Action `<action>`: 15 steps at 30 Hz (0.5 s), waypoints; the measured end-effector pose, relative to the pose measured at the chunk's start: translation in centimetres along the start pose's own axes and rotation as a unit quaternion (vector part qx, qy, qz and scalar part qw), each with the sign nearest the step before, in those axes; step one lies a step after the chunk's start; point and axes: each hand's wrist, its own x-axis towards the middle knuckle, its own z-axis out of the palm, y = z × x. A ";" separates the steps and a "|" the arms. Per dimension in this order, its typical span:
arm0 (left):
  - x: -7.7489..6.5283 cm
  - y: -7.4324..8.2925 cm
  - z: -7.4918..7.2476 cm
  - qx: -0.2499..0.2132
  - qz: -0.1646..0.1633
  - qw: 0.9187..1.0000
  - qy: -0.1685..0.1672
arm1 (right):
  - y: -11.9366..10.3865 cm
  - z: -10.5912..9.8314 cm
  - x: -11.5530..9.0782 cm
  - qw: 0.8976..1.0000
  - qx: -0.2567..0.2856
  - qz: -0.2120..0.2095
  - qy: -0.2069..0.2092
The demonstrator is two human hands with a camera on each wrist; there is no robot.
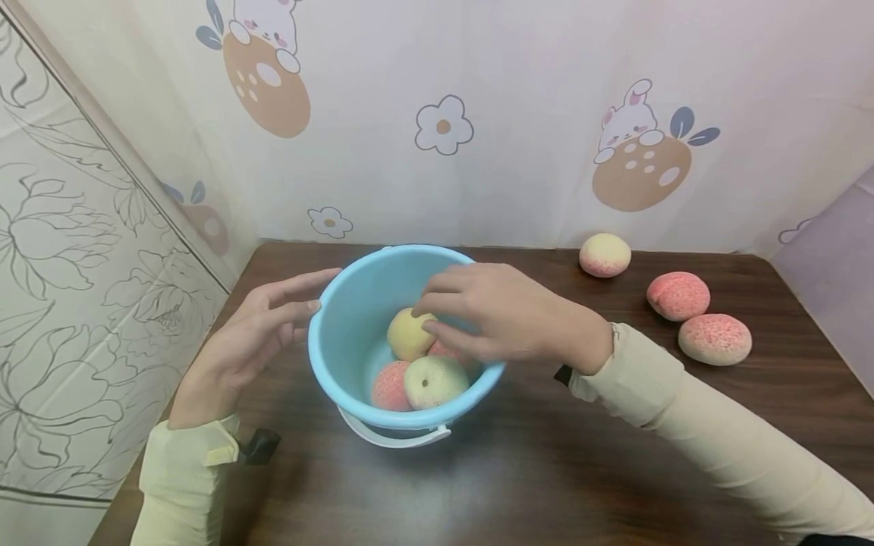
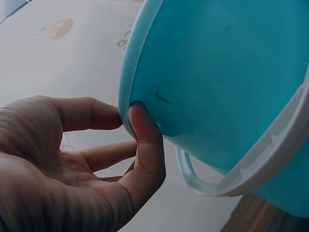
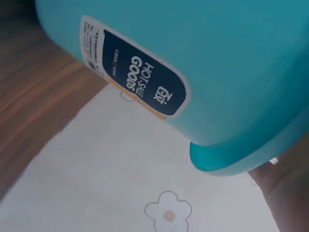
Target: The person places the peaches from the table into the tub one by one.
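Note:
A light blue bucket stands on the table, its white handle hanging down in front. My left hand pinches the bucket's left rim between thumb and finger, as the left wrist view shows closely. Over the right rim reaches my right hand, its loosely bent fingertips just over a yellow peach-like toy fruit in the bucket. Contact there cannot be made out. Beside it lie a pale green toy fruit, a pink one and another pink one partly hidden. The right wrist view shows only the bucket's labelled side.
To the right on the dark wooden table lie a yellow-pink toy fruit, a creased pink one and a speckled pink one. A patterned curtain hangs behind; a floral panel borders the left.

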 end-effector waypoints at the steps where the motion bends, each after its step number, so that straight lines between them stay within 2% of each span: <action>1: 0.0 0.0 0.0 -0.001 0.001 1.000 0.000 | 0.0 0.0 0.0 1.000 -0.009 -0.004 0.017; 4: 0.0 -0.1 0.0 -0.002 0.004 1.000 -0.001 | 0.3 0.0 -0.2 0.998 -0.038 -0.010 0.057; 9: -0.1 -0.1 0.0 -0.008 0.003 1.000 -0.001 | 0.8 0.0 -0.5 0.991 -0.078 -0.027 0.101; 15: -0.1 -0.1 0.0 -0.008 0.001 1.000 0.001 | 2.0 0.0 -0.9 0.985 -0.086 -0.031 0.146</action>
